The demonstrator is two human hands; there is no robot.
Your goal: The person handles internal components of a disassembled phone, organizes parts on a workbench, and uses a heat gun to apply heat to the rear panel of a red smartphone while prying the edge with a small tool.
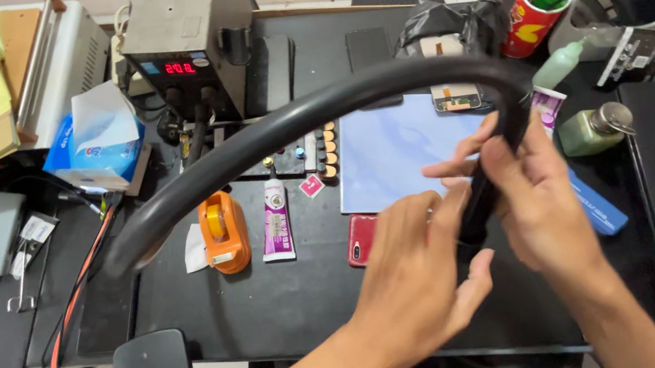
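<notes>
Both hands, left hand (413,272) and right hand (530,199), closed around black hose (282,125).

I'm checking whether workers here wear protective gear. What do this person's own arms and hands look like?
Both forearms are bare to the frame's lower edge: no sleeves show. The left hand and right hand wear no gloves, and no rings, watch or wristband are visible. Nails look short and unpainted.

Bare bench (292,292) lies open left of the hands (477,230). The arching black hose (282,125) bars the way above; tape dispenser (224,232), glue tube (276,219) and, apparently, a red phone (361,239) crowd beyond.
</notes>
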